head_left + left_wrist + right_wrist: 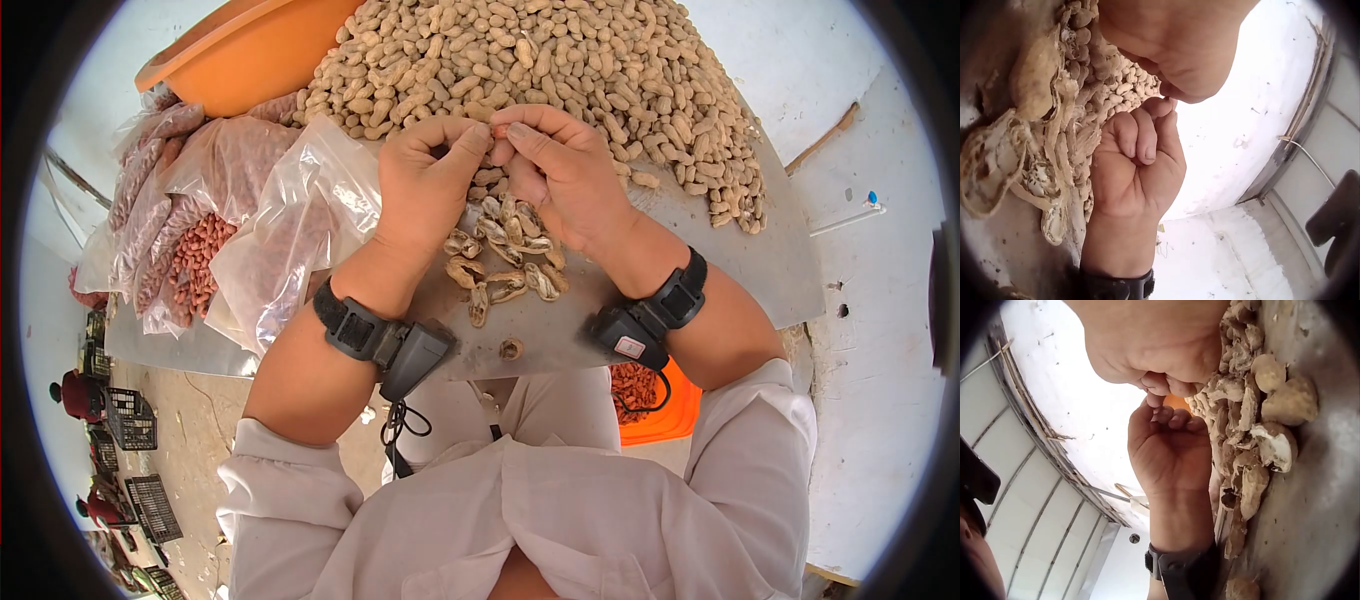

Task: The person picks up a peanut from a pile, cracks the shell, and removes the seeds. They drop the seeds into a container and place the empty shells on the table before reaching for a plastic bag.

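Above the front of the peanut heap (560,70), the thumbs and index fingers of both hands meet. My left hand (425,170) and my right hand (575,175) pinch a small peanut (499,131) between them, a bit of red showing at the fingertips. The fingers hide most of it. In the left wrist view, the other fingers of the right hand (1138,162) are curled toward its palm. Below the hands, cracked empty peanut shells (510,245) lie on the grey metal tabletop (430,335), seen close up as broken shells (1272,447) in the right wrist view.
Clear plastic bags (240,175) of red peanut kernels (200,255) lie left of the hands, with an orange basin (250,55) behind them. Under the table edge is an orange container (675,405) of red pieces. Black crates (150,500) stand on the floor at left.
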The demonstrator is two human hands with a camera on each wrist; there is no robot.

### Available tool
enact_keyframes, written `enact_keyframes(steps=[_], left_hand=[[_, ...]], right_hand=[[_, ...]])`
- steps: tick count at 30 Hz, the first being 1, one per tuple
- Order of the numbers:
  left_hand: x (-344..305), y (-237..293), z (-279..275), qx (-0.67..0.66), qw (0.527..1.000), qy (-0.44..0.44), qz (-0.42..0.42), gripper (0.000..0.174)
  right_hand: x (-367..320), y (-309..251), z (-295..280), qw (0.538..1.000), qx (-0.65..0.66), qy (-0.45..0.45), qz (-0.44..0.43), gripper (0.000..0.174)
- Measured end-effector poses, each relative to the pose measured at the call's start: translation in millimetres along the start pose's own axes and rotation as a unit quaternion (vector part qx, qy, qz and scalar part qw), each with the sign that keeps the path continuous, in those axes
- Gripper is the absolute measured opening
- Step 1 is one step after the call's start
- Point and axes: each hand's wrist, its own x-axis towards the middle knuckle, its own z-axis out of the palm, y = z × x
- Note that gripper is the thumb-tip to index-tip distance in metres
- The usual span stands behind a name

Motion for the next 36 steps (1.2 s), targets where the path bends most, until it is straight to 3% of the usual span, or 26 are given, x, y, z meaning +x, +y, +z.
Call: enact_keyframes(steps=[15,18,21,24,30,36], left_hand=[[0,-5,1,-0.033,0.999,0.014,-0.015,0.015],[1,-3,-4,0.009,0.997,0.027,-0.067,0.015],[5,-6,-7,-0.076,0.992,0.011,-0.098,0.015],[2,-12,-3,-0.042,0.997,-0.044,-0.039,0.016],[2,-16,0,0.077,0.994,-0.082,-0.005,0.02],[1,-8,-1,0.139,0.983,-0.115,-0.022,0.016]], right_hand=[[0,3,0,1.0,0.01,-0.022,-0.016,0.014],[-5,-3,7,0.998,0.001,-0.056,-0.035,0.015],[-11,-9,10,0.993,0.039,-0.109,-0.032,0.016],[-5,-8,1,0.987,0.12,-0.106,0.015,0.017],[-3,-8,-2,0.978,0.173,-0.106,0.038,0.018],[-3,-10,-1,0.977,0.179,-0.094,0.061,0.015]])
